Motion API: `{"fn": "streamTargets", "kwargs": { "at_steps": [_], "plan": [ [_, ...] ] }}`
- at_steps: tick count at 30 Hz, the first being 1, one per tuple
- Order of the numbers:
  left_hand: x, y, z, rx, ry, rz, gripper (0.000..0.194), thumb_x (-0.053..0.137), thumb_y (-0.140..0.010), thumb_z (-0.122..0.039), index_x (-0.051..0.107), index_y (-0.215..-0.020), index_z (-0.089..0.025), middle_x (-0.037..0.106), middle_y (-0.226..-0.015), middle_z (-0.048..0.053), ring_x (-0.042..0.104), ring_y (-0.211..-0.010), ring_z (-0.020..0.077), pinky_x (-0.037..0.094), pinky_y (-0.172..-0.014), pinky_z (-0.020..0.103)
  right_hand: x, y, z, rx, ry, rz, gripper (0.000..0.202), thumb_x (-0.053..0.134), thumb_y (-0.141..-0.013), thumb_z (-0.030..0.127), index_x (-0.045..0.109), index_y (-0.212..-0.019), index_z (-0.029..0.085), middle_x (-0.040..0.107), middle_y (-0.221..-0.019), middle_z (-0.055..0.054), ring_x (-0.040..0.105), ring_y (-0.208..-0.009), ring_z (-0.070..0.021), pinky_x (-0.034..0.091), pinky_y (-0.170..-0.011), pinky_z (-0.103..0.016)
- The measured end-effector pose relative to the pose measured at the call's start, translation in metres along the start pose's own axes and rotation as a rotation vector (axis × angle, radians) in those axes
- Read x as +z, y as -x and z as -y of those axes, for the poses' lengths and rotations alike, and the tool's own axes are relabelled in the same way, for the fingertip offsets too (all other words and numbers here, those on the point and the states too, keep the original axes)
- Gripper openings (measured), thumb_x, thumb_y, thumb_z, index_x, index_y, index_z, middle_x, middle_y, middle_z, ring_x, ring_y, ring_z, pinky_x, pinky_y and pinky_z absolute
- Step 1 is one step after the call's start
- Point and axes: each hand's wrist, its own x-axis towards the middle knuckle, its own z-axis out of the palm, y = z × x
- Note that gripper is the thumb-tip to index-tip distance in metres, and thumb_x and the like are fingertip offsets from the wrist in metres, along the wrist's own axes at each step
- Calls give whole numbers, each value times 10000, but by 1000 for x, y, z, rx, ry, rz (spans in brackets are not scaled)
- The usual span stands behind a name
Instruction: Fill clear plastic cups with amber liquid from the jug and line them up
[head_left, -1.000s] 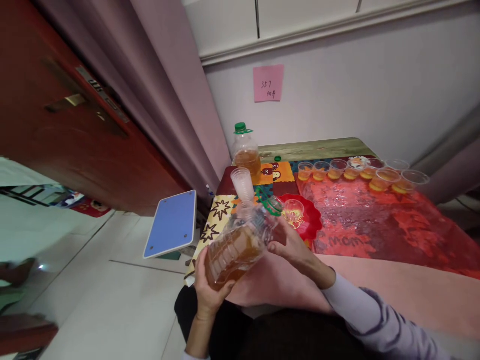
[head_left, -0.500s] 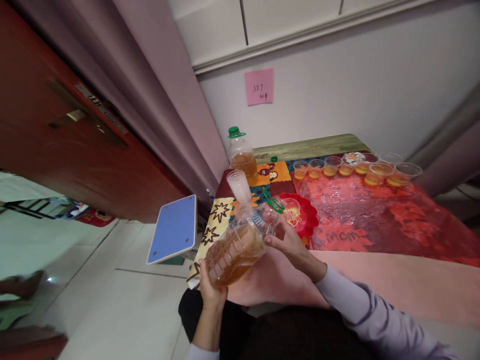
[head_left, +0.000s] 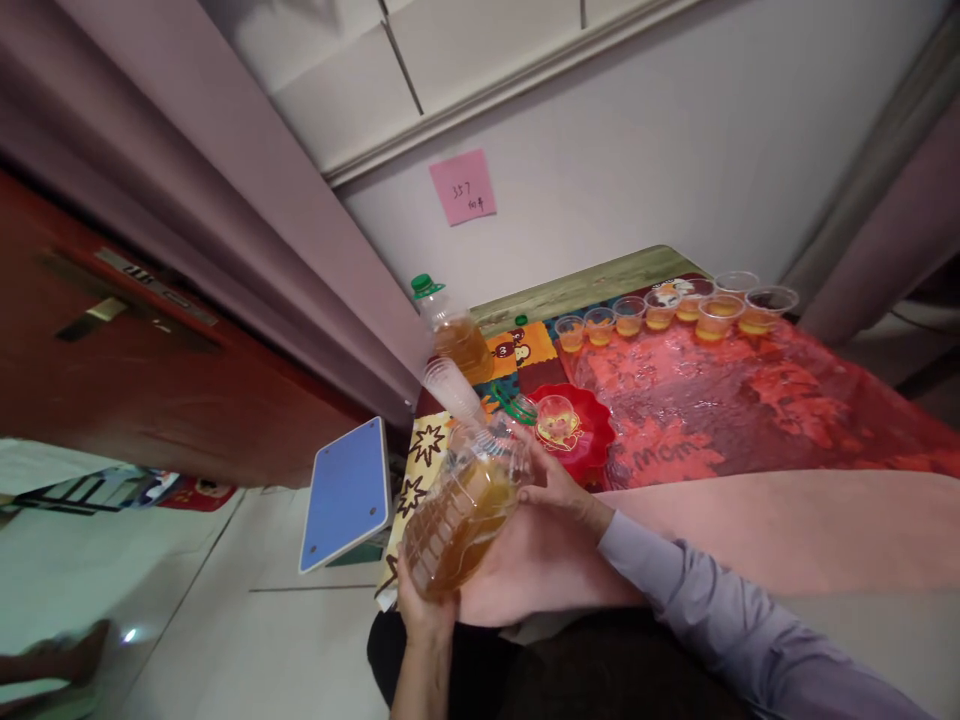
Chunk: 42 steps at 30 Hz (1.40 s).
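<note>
My left hand (head_left: 424, 608) cups the bottom of a large clear plastic bottle (head_left: 461, 505) partly filled with amber liquid. The bottle is tilted with its neck pointing up and away toward the table. My right hand (head_left: 556, 487) grips its upper part near the neck, beside a green cap ring (head_left: 507, 404). Just past the neck a red dish (head_left: 581, 432) holds an empty clear cup (head_left: 556, 412). A stack of clear cups (head_left: 450, 385) stands left of the dish.
A second bottle with a green cap (head_left: 452, 327) stands at the table's far left. Several small cups of amber liquid (head_left: 660, 310) line the far edge on a red plastic cover (head_left: 720, 400). A blue stool (head_left: 346, 492) and a red door (head_left: 135, 370) are to the left.
The view has swung and tilted. The bottle stays in both hands, its base now a little lower and nearer my body.
</note>
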Motion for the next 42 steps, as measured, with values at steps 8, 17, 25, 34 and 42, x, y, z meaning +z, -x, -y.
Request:
{"fn": "streamTargets", "kwargs": {
  "at_steps": [8,17,25,34,42],
  "plan": [
    [1,-6,-9,-6,-67,92,375,755,-922,-463,826,-1250,-298,879,-1085,23,832,-1008,259,660,-981,413,3,5,-4,5,-3,-63,1244,1017,-686,686,410,-1724,366,408,-1822,-134,452,-1656,-398,394,-1334,-599],
    [20,23,-26,-38,-108,-47,284,737,-916,-378,837,-1153,-259,875,-1028,16,822,-898,220,680,-876,358,5,8,6,4,-26,-88,1251,985,-753,658,296,-1748,346,373,-1830,-155,406,-1681,-390,384,-1338,-609],
    [14,18,-36,14,-173,-69,262,720,-907,-330,829,-1120,-226,871,-996,29,816,-850,205,673,-816,312,9,11,15,30,3,-117,1192,969,-752,693,340,-1696,327,449,-1777,-151,444,-1657,-372,332,-1374,-579],
    [29,34,-49,-6,-164,-87,288,689,-929,-293,835,-1160,-202,879,-1038,46,828,-907,198,667,-872,287,10,12,14,54,1,-104,1257,964,-766,677,243,-1741,346,478,-1756,-149,442,-1656,-363,273,-1393,-591],
    [41,45,-60,-44,-165,-148,304,654,-935,-275,830,-1169,-194,879,-1015,58,837,-1015,246,662,-1024,377,9,11,4,27,-66,-61,1229,990,-781,612,259,-1728,331,445,-1779,-167,445,-1654,-371,304,-1376,-608]
  ]
}}
